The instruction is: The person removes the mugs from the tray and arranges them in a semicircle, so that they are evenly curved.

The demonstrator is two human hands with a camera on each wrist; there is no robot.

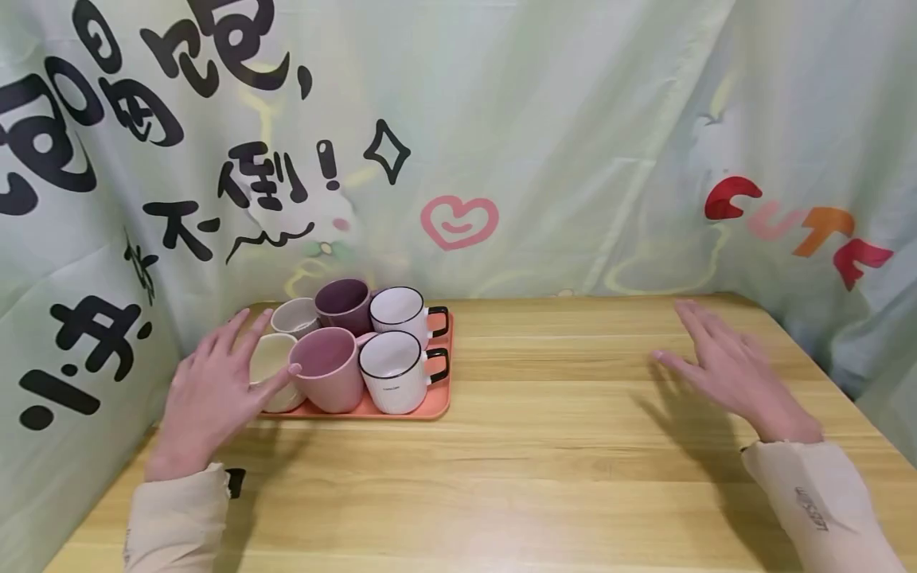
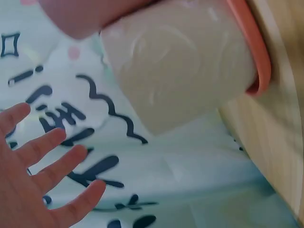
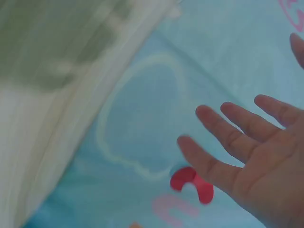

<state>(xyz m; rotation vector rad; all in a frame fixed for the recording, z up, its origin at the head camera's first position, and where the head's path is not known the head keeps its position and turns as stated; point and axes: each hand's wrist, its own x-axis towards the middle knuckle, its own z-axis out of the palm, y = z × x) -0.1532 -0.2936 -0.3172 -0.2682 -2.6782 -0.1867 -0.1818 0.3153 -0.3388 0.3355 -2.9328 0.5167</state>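
Note:
An orange tray (image 1: 437,404) at the table's back left carries several mugs: a cream mug (image 1: 271,362), a pink mug (image 1: 331,368), two white mugs with black handles (image 1: 392,380) (image 1: 401,310), a dark purple mug (image 1: 344,302) and a pale grey mug (image 1: 294,316). My left hand (image 1: 215,382) hovers with spread fingers right in front of the cream mug (image 2: 185,66), thumb by the pink mug, holding nothing. My right hand (image 1: 723,362) is flat and spread above the table's right side, far from the tray. The wrist views show each hand's straight fingers (image 2: 42,166) (image 3: 247,137).
The wooden table (image 1: 544,446) is bounded by a printed cloth backdrop (image 1: 501,135) on the left, back and right. The tray's rim (image 2: 259,52) lies close to the left cloth wall.

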